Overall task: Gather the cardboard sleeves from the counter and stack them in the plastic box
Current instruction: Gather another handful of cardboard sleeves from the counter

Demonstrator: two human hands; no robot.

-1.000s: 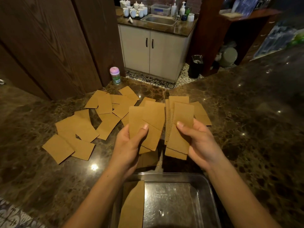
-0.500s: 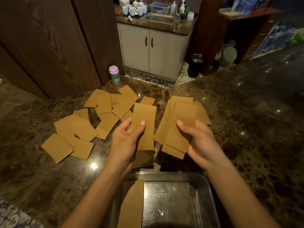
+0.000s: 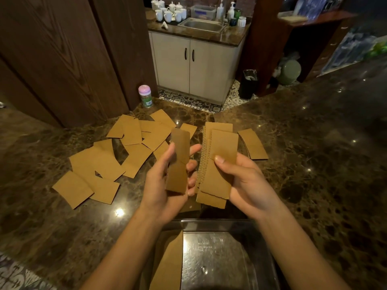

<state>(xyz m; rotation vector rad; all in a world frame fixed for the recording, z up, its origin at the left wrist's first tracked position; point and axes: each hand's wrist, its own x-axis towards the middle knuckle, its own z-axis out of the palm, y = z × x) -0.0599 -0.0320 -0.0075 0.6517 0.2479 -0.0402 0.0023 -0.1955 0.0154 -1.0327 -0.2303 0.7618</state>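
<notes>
Brown cardboard sleeves lie flat and scattered across the left part of the dark marble counter, many overlapping, the spread running from near the counter's left side up toward its far edge. Beside the wood-panelled wall at that far edge stands a small pink-lidded jar, just beyond the farthest sleeves. Nearer the middle, the left hand is raised above the counter with its palm turned up, thumb and fingers curled loosely round one sleeve held on end; its upper part is blurred. Just to the right, the right hand grips a thick bundle of sleeves upright, the thumb pressed on the front sleeve and the fingers hidden behind; the corrugated edges of the bundle show along its left side, close to the left hand's fingertips but whether they touch cannot be told. Right of the bundle a short pile of sleeves rests on the counter. At the counter's near edge, below both forearms, sits the clear plastic box, with some sleeves leaning against its left wall and the rest of its floor bare.
</notes>
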